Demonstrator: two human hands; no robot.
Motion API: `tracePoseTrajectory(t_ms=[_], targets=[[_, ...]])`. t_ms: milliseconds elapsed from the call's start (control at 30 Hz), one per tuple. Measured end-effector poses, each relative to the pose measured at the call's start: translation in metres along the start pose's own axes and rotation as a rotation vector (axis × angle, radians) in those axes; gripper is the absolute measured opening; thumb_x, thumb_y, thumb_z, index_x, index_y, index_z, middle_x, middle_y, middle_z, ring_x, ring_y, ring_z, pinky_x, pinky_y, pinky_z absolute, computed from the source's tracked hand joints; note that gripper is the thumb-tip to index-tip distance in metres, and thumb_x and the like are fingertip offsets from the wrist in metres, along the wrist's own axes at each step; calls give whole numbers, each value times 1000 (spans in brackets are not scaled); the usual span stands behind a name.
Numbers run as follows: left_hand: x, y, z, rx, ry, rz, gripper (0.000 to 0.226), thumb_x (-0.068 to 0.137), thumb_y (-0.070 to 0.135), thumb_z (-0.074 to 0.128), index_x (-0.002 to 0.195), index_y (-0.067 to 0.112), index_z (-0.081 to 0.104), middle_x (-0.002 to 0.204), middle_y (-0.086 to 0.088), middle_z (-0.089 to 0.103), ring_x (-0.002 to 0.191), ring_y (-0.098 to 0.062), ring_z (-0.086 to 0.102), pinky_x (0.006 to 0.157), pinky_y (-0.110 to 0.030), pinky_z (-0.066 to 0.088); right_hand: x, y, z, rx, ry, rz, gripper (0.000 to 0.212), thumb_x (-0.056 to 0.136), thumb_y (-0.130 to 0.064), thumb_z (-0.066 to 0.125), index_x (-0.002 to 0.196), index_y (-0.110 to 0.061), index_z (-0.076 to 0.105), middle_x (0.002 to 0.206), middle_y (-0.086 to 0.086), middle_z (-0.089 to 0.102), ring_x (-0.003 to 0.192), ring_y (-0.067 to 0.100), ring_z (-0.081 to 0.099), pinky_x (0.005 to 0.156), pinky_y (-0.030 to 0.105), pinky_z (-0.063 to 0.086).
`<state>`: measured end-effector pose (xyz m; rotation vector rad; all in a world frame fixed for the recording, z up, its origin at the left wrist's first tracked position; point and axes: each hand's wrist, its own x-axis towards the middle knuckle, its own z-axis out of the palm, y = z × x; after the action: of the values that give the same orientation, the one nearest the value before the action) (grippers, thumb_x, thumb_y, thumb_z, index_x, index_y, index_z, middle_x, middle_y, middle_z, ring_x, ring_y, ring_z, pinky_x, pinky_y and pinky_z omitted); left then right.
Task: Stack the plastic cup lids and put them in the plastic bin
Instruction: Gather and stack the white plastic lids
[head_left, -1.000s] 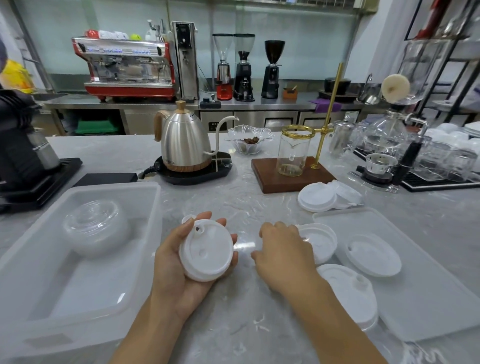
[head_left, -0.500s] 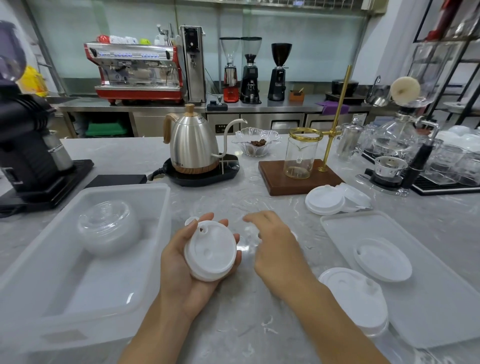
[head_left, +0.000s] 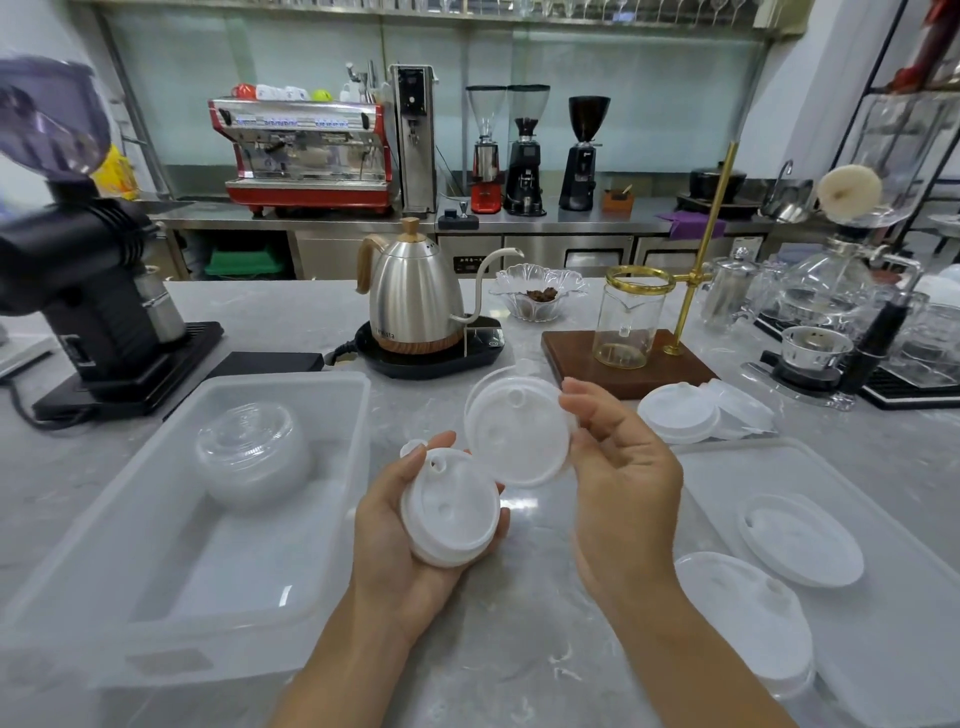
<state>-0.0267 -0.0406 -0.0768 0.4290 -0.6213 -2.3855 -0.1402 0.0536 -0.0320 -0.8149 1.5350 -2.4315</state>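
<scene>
Now the right hand (head_left: 618, 467), which a second ago was reaching down to the bench (head_left: 519, 649), has lifted a single lid (head_left: 517, 434) pinched by its rim, tilted just above the stack of lids (head_left: 449, 512) cupped in the left hand (head_left: 410, 535). Judging by this, nesting comes next; the bin (head_left: 171, 519) sits left of both hands, more lids to their right.

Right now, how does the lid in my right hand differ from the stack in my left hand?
The single lid is held up on edge, pinched at its rim by the right hand; the stack of lids lies cupped in the left hand, tops facing up. The single lid is thin, the stack thicker. Both are white, round and plastic, with small holes.
</scene>
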Motion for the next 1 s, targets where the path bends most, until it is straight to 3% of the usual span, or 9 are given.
tracePoseTrajectory(t_ms=[67, 200, 300, 367, 500, 667, 767, 900, 1000], targets=[[1, -1, 0, 10, -34, 6, 15, 85, 30, 65, 86, 21, 77, 101, -6, 75, 88, -29, 69, 79, -49, 53, 2, 0, 0, 214, -31, 189, 51, 91, 19, 46, 83, -19, 79, 108, 1, 76, 111, 17, 68, 97, 32, 52], [4, -2, 0, -48, -34, -42, 26, 90, 35, 62, 95, 17, 80, 110, -14, 74, 91, -34, 70, 78, -48, 53, 1, 0, 3, 339, -171, 367, 43, 89, 21, 42, 94, -8, 74, 89, 4, 79, 81, 12, 73, 71, 19, 58], [5, 0, 1, -54, -34, -49, 33, 94, 36, 57, 108, 15, 79, 118, -17, 73, 104, -37, 68, 92, -51, 48, -6, 7, 8, 234, -249, 409, 44, 88, 20, 44, 90, -9, 77, 95, 6, 78, 88, 14, 73, 76, 20, 57], [5, 0, 2, -79, -29, -15, 29, 95, 33, 57, 102, 14, 78, 107, -13, 76, 101, -31, 70, 102, -50, 45, -10, 10, 10, 171, -285, 411, 37, 89, 13, 49, 90, -10, 78, 100, 7, 78, 97, 16, 72, 79, 20, 56], [3, -1, 5, -130, -30, -6, 30, 97, 38, 55, 96, 12, 72, 92, -10, 74, 89, -27, 70, 89, -43, 53, -23, 15, 11, -154, -350, 211, 20, 90, -11, 66, 95, -28, 75, 101, -12, 76, 98, 5, 70, 79, 16, 53], [1, -2, 2, -129, -44, -47, 39, 92, 46, 59, 102, 11, 73, 92, -14, 75, 82, -30, 74, 69, -41, 63, -35, 22, 17, -457, -358, -33, 29, 84, -27, 71, 99, -49, 59, 110, -26, 63, 109, -2, 58, 94, 21, 48], [1, -2, 0, -146, -57, -48, 44, 90, 48, 61, 108, 10, 74, 98, -16, 74, 87, -32, 74, 74, -43, 63, -35, 26, 17, -546, -359, -127, 30, 86, -31, 69, 104, -49, 55, 110, -35, 55, 115, -5, 50, 99, 24, 43], [-1, 1, 0, -152, -79, -71, 50, 88, 51, 63, 120, 13, 68, 111, -14, 70, 101, -31, 69, 88, -46, 59, -32, 26, 13, -524, -368, -110, 27, 87, -33, 69, 101, -52, 55, 112, -41, 54, 113, -7, 52, 97, 25, 46], [-4, 1, 1, -120, -99, -80, 50, 87, 49, 64, 120, 12, 68, 113, -13, 70, 105, -31, 68, 90, -46, 58, -31, 23, 13, -520, -374, -141, 25, 85, -36, 65, 103, -51, 56, 117, -39, 54, 113, -2, 54, 94, 35, 50]])
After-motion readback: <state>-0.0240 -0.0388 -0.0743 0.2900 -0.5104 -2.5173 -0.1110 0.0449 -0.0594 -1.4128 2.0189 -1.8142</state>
